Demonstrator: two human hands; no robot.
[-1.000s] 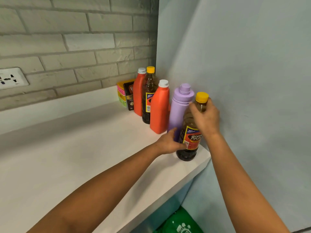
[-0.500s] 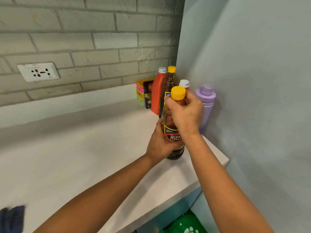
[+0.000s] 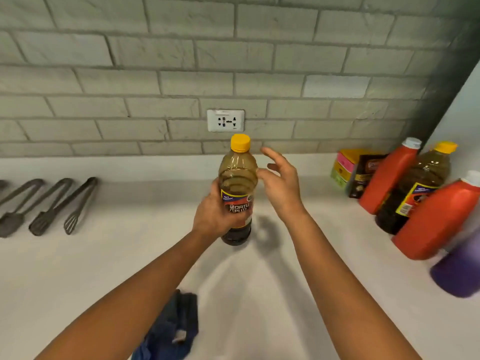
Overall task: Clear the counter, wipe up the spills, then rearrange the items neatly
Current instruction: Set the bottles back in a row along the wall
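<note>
My left hand (image 3: 217, 213) grips a dark sauce bottle (image 3: 237, 178) with a yellow cap around its label, upright, over the middle of the white counter (image 3: 104, 255). My right hand (image 3: 281, 183) hovers just right of the bottle's shoulder with relaxed, spread fingers and holds nothing. At the right stand two orange bottles (image 3: 387, 175) (image 3: 439, 219), a second dark bottle (image 3: 413, 188) with a yellow cap, and a purple bottle (image 3: 459, 266). A blue cloth (image 3: 171, 331) lies on the counter near its front edge, under my left forearm.
Three grey utensils (image 3: 49, 206) lie in a row at the left. Small colourful boxes (image 3: 355, 170) sit against the brick wall (image 3: 233, 61) at the right. A white socket (image 3: 225, 120) is on the wall behind the bottle. A pale side wall (image 3: 465, 105) closes the right end.
The dark bottle has been carried left, away from the row at the side wall. My right hand has let go of its cap. The view has swung left, showing utensils and cloth.
</note>
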